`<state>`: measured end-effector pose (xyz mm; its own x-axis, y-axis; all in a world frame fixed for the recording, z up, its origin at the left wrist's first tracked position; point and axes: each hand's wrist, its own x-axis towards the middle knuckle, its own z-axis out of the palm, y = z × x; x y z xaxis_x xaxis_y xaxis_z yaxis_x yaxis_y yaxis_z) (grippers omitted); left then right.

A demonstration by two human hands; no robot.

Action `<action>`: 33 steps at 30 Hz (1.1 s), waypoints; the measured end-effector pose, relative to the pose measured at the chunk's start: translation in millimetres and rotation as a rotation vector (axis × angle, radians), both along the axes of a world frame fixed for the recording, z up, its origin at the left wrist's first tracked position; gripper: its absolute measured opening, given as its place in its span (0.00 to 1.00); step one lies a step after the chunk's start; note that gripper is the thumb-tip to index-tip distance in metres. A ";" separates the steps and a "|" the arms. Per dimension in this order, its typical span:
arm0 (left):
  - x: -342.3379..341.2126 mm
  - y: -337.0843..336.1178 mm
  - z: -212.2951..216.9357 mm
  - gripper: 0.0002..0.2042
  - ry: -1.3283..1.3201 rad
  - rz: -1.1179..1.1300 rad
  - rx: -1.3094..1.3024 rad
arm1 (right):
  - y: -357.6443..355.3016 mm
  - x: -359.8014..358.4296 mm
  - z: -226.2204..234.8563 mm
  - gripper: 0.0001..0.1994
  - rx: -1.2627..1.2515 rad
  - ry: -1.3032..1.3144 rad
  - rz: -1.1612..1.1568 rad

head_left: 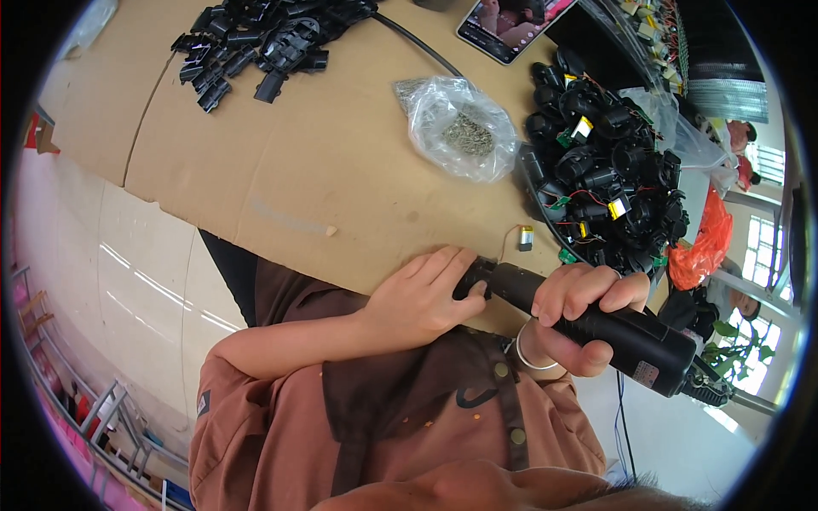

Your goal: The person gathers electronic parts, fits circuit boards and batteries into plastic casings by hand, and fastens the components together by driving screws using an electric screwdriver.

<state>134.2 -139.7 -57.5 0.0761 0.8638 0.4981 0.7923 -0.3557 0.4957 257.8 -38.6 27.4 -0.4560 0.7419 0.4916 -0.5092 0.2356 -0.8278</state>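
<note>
My right hand point(584, 311) is wrapped round a black electric screwdriver point(660, 345), a thick cylinder with a cable at its outer end. Its narrow end points left, toward my left hand point(426, 294). The fingers and thumb of that hand grip a small black plastic part point(479, 274) at the table's near edge. The screwdriver's tip meets or nearly touches this part; the exact contact is hidden. Just beyond lies a small silver-and-yellow battery point(526, 238), its thin red wire running back toward the held part.
A clear plastic bag point(417, 128) of small screws lies open on the cardboard-covered table point(281, 170). Right of it is a heap of black housings point(596, 162) with wires and batteries. More black parts point(256, 47) pile up at far left. A phone point(511, 25) plays at the back.
</note>
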 end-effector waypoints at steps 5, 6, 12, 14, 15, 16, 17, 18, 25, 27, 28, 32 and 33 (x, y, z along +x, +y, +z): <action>1.7 0.3 -1.2 0.07 -0.013 0.012 0.017 | -5.0 4.0 1.7 0.26 -0.120 0.026 -0.039; 1.6 0.2 -0.6 0.07 -0.008 0.012 0.018 | -5.6 5.1 0.7 0.26 -0.111 0.037 -0.029; 2.1 -1.9 3.9 0.08 -0.001 0.022 0.001 | -11.5 8.9 -1.9 0.26 -0.125 0.070 -0.049; 3.0 -2.9 6.0 0.12 -0.036 0.028 -0.030 | -7.4 13.1 0.7 0.27 -0.097 0.133 -0.097; 2.8 -4.7 9.4 0.12 -0.024 0.032 -0.022 | -6.0 18.1 0.7 0.27 -0.048 0.180 -0.147; 2.4 -6.3 13.5 0.13 -0.083 0.037 -0.052 | -4.7 23.0 1.7 0.28 0.001 0.227 -0.196; 1.8 -7.2 17.7 0.13 -0.143 0.041 -0.081 | -3.8 25.0 4.3 0.28 0.083 0.223 -0.259; 0.4 -5.2 21.9 0.13 -0.128 0.041 -0.071 | -3.6 25.7 6.1 0.28 0.091 0.240 -0.258; -72.0 93.2 35.0 0.04 0.225 0.348 -0.081 | -9.2 38.7 4.4 0.25 -0.002 0.247 -0.358; -80.9 110.1 33.3 0.04 0.238 0.301 -0.126 | -11.7 40.4 3.8 0.25 -0.020 0.242 -0.361; -83.1 114.3 33.5 0.03 0.242 0.252 -0.183 | -12.7 41.7 2.6 0.24 -0.047 0.225 -0.364; -83.7 120.6 36.8 0.03 0.375 0.218 -0.185 | -12.1 51.8 0.4 0.23 -0.071 0.244 -0.391; -84.1 122.2 37.5 0.03 0.286 0.214 -0.190 | -10.9 55.0 -0.2 0.23 -0.072 0.248 -0.393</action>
